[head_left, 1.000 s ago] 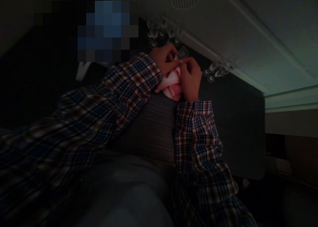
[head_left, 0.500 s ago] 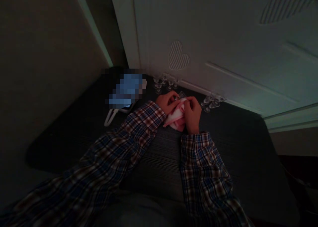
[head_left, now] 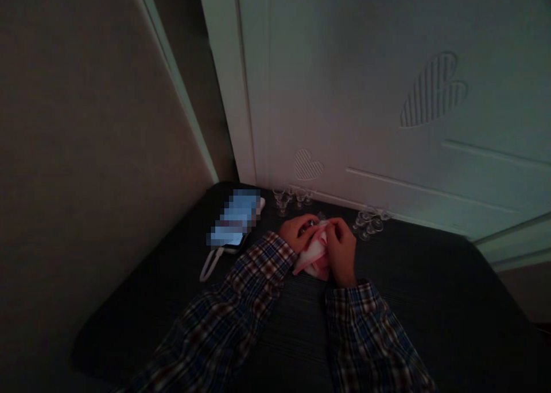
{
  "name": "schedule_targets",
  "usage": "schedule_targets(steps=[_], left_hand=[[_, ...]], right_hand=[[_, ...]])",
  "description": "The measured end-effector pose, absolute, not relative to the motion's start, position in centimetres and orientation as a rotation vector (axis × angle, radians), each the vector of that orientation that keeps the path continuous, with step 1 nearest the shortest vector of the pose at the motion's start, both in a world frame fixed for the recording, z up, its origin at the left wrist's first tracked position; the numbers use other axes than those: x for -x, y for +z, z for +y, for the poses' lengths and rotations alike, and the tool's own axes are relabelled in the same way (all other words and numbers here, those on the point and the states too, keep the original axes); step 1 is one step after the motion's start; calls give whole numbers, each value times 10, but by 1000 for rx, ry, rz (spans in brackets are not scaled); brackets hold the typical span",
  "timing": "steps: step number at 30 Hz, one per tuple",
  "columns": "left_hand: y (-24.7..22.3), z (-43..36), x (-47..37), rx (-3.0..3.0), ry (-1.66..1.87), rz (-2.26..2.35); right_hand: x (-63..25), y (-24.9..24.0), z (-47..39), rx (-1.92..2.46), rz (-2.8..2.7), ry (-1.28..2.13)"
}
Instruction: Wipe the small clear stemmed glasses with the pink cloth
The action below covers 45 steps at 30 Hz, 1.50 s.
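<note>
My left hand (head_left: 297, 232) is closed around a small clear glass (head_left: 322, 216), of which only a bit shows above the fingers. A pink and white cloth (head_left: 317, 254) hangs between my hands, its lower end close to the dark tabletop. Fingers of my right hand (head_left: 343, 252) pinch the cloth against the glass. Most of the glass is hidden by the cloth and fingers. Behind my left hand stand several small stemmed glasses (head_left: 282, 201). Another cluster of stemmed glasses (head_left: 369, 224) stands beyond my right hand.
A phone (head_left: 236, 216) with a lit, blurred screen lies at the left, a white cable loop (head_left: 209, 265) beside it. The dark table (head_left: 275, 335) meets a white panel (head_left: 336, 117) with heart reliefs at the back. A wall (head_left: 107, 152) rises at the left. The light is dim.
My view has tilted upward, so the table and hands sit lower in the picture. Both hands keep their hold on the cloth and glass, with only slight finger movement.
</note>
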<state>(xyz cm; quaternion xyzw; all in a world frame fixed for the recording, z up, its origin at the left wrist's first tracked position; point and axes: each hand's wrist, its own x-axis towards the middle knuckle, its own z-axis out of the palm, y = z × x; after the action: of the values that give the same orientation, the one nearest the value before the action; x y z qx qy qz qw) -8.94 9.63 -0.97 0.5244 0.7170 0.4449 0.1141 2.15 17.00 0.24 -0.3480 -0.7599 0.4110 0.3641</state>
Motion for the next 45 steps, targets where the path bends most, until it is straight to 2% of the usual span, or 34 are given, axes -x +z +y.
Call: schedule_targets(steps=[17, 26, 40, 45], left_hand=[[-12, 95, 88, -1699, 1366, 1966], [-7, 90, 84, -1469, 1351, 2072], [-7, 94, 85, -1603, 1426, 2015], [-5, 90, 82, -1478, 1400, 2061]], right_hand=[[-24, 4, 166, 891, -2086, 1005], [-26, -2, 168, 866, -2086, 1027], [-27, 2, 166, 868, -2057, 960], [-27, 5, 164, 875, -2070, 935]])
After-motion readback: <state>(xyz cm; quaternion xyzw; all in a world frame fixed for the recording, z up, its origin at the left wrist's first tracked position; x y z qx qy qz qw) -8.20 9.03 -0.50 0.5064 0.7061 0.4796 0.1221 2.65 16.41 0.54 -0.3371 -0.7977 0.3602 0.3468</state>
